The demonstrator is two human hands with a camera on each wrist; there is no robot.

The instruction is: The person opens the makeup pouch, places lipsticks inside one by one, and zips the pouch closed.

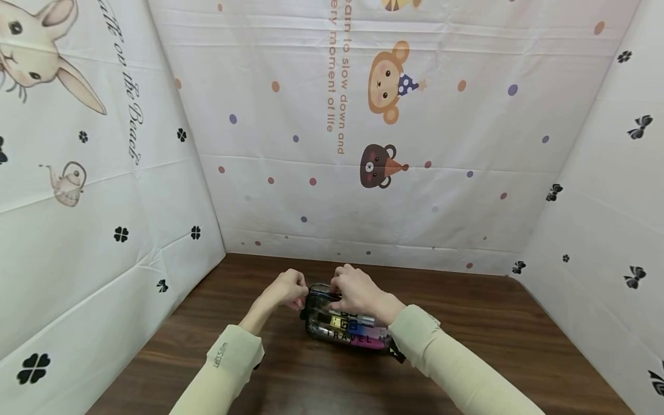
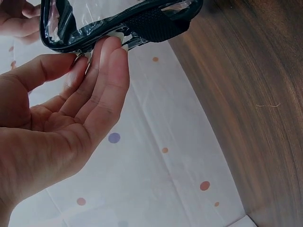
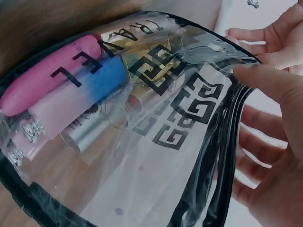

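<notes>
A clear travel pouch (image 1: 319, 330) with black piping and black "TRAVEL" lettering stands on the table between my hands. Through its plastic in the right wrist view show a hot-pink case (image 3: 42, 85), a pink-and-blue tube (image 3: 71, 97), a silver cylinder (image 3: 84, 135) and a gold item (image 3: 135, 59). At the pouch's left end, my left hand (image 1: 287, 290) pinches the black edge by the side strap (image 2: 158, 24). My right hand (image 1: 359, 292) grips the zippered top edge, its thumb on the front and its fingers behind.
Dark wooden table (image 1: 467, 340) surrounds the pouch. White printed cloth rises as a back wall (image 1: 446, 225), a left wall (image 1: 104, 276) and a right wall (image 1: 596, 230). A short black strap (image 1: 397, 353) sticks out at the pouch's right end.
</notes>
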